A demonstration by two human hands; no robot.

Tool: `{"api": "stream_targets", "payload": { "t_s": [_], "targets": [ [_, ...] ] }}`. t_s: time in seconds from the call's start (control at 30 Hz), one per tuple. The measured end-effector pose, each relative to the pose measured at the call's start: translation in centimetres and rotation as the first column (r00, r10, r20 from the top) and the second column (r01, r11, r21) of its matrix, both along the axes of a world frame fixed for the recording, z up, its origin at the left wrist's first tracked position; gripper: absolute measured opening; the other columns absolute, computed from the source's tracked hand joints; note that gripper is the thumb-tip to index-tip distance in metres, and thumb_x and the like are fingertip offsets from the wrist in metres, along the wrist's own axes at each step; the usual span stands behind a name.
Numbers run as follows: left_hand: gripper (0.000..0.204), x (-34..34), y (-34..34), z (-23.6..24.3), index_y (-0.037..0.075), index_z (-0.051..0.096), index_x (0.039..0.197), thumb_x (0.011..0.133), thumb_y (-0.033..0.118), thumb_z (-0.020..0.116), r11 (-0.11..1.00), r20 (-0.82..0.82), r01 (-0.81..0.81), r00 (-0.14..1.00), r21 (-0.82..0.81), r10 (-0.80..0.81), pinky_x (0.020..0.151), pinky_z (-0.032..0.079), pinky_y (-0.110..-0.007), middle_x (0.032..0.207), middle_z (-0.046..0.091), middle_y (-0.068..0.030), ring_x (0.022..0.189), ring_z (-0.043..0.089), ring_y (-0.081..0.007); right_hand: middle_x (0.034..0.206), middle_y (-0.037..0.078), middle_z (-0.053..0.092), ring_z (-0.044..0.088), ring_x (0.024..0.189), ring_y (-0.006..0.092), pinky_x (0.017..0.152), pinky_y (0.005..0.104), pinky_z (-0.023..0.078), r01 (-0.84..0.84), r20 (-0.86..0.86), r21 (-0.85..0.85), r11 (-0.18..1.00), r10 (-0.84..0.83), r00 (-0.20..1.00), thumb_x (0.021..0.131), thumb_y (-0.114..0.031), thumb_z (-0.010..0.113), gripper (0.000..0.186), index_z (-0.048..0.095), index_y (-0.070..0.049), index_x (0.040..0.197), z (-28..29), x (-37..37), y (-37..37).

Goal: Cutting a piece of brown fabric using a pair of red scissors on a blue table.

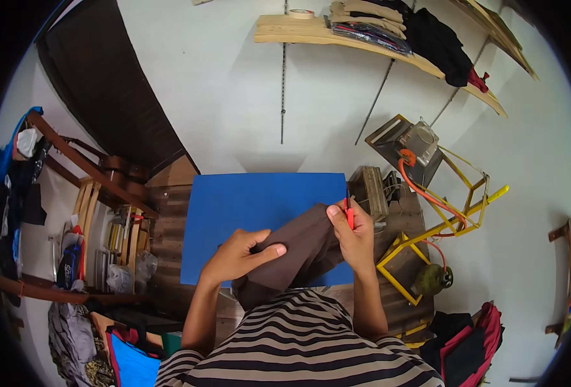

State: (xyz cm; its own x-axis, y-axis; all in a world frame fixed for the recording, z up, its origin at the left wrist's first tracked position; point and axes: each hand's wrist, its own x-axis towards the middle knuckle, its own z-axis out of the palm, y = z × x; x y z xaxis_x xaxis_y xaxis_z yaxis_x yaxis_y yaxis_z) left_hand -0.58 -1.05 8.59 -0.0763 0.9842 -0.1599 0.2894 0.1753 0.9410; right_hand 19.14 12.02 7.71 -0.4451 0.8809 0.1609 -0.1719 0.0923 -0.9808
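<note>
A piece of dark brown cloth (292, 255) stretches between my two hands, above the near part of a blue tabletop (253, 200). Its lower end hangs down against my striped shirt. My left hand (241, 257) is closed on the cloth's left side, thumb on top and fingers partly tucked beneath. At the cloth's upper right corner, my right hand (355, 235) pinches the fabric between thumb and fingers. That same hand also holds a small red-handled tool (350, 218) with a slim dark tip pointing away from me; its exact kind is unclear.
On the wall ahead, a wooden shelf (298, 29) carries a tape roll (301, 13) and folded clothes (369, 22). A yellow metal frame (440, 232) with an orange hose and a green gas cylinder (432, 280) stands right. Racks with clothes and bags (119, 278) line the left.
</note>
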Motion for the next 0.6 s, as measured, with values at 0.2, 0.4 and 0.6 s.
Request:
{"api": "stream_targets", "payload": {
  "t_s": [0.2, 0.4, 0.6],
  "targets": [
    [0.019, -0.7, -0.9, -0.8, 0.0, 0.066, 0.087, 0.089, 0.018, 0.064, 0.957, 0.056, 0.144, 0.985, 0.252, -0.163, 0.063, 0.039, -0.025, 0.077, 0.057, -0.0041, 0.072, 0.048, -0.0098, 0.064, -0.008, 0.039, 0.032, 0.061, 0.0018, 0.054, 0.0192, 0.027, 0.039, 0.062, -0.004, 0.999, -0.038, 0.997, 0.092, -0.021, 0.062, 0.023, 0.056, -0.003, 0.08, -0.1, 0.1, 0.8],
    [0.046, 1.8, -1.9, -4.5, -0.007, 0.062, 0.112, 0.082, 0.027, 0.064, 0.954, 0.752, -0.181, 0.656, 0.239, -0.064, 0.09, 0.045, -0.033, 0.118, 0.058, -0.0206, 0.104, 0.059, -0.0287, 0.066, -0.008, 0.04, 0.033, 0.062, 0.0016, 0.054, 0.0196, 0.028, 0.029, 0.047, -0.027, 0.999, -0.028, 0.999, 0.092, -0.021, 0.062, 0.023, 0.056, -0.003, 0.08, -1.2, -0.9, 1.7],
    [0.068, 2.9, -1.5, -5.9, -0.006, 0.037, 0.136, 0.086, 0.035, 0.056, 0.951, 0.987, -0.29, 0.141, 0.111, -0.073, 0.101, 0.042, -0.041, 0.132, 0.049, -0.0211, 0.119, 0.051, -0.0319, 0.07, -0.004, 0.046, 0.039, 0.063, 0.0043, 0.058, 0.0194, 0.033, 0.099, -0.032, 0.075, 0.992, -0.097, 0.995, 0.091, -0.018, 0.061, 0.018, 0.052, -0.002, 0.094, -1.2, -1.5, 0.5]
  ]
}}
